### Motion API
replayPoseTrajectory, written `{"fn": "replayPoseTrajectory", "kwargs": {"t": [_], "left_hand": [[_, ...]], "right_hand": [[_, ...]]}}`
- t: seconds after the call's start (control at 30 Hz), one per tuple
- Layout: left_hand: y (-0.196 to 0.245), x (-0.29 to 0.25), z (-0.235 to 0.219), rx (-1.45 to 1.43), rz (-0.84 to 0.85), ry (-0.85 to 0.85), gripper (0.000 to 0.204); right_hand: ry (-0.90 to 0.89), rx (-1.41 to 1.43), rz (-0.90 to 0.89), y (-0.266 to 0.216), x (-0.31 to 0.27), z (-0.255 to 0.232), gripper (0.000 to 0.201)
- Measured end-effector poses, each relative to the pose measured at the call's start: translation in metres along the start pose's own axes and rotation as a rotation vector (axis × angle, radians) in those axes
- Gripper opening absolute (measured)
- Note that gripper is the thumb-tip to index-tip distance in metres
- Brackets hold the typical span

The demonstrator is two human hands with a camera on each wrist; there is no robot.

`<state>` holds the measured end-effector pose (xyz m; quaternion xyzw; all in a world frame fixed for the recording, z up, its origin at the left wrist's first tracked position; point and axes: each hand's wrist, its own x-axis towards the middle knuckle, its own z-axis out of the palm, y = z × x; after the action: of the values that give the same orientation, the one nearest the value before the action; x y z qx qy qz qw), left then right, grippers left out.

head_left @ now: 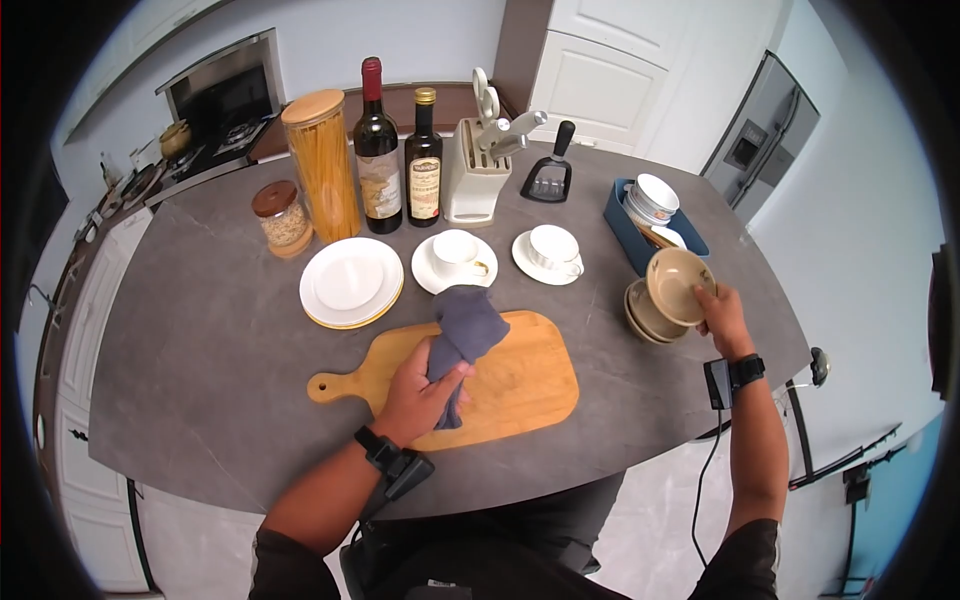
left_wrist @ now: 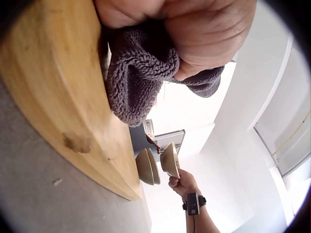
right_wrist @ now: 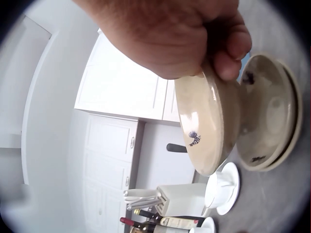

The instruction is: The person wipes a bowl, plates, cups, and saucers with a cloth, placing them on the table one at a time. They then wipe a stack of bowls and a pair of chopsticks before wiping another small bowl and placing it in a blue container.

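My left hand (head_left: 418, 397) grips a bunched dark grey cloth (head_left: 468, 325) over the wooden cutting board (head_left: 535, 375). In the left wrist view the cloth (left_wrist: 141, 73) hangs in folds close over the board's surface. On the right, my right hand (head_left: 728, 318) pinches the rim of a beige bowl (head_left: 678, 283), thumb on the inside. That bowl is tilted and raised above a stack of similar bowls (head_left: 640, 318). The right wrist view shows a dark blue motif inside the held bowl (right_wrist: 201, 126), with the stacked bowls (right_wrist: 269, 116) just behind it.
Behind the board stand a stack of white plates (head_left: 350, 282) and two cups on saucers (head_left: 455, 255). Further back are a pasta jar (head_left: 322, 165), a wine bottle (head_left: 378, 160), a darker bottle (head_left: 424, 165) and a knife block (head_left: 477, 180). A blue bin (head_left: 625, 225) holds white bowls.
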<state>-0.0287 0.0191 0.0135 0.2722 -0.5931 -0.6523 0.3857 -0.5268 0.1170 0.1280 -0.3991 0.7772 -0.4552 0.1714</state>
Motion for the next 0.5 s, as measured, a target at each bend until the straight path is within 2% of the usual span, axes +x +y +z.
{"fn": "replayPoseTrajectory", "kwargs": {"t": [0.1,0.33,0.5], "left_hand": [[-0.003,0.001,-0.001,-0.005,-0.004,-0.009,0.025],[-0.001,0.000,-0.001,-0.006,-0.010,-0.024,0.026],[0.002,-0.002,0.000,-0.021,-0.017,0.000,0.024]], "right_hand": [[-0.016,-0.122,0.036,0.019,0.004,0.002,0.025],[-0.020,-0.218,0.036,0.022,0.008,0.011,0.023],[-0.091,-0.461,0.026,0.033,0.023,0.008,0.029]]}}
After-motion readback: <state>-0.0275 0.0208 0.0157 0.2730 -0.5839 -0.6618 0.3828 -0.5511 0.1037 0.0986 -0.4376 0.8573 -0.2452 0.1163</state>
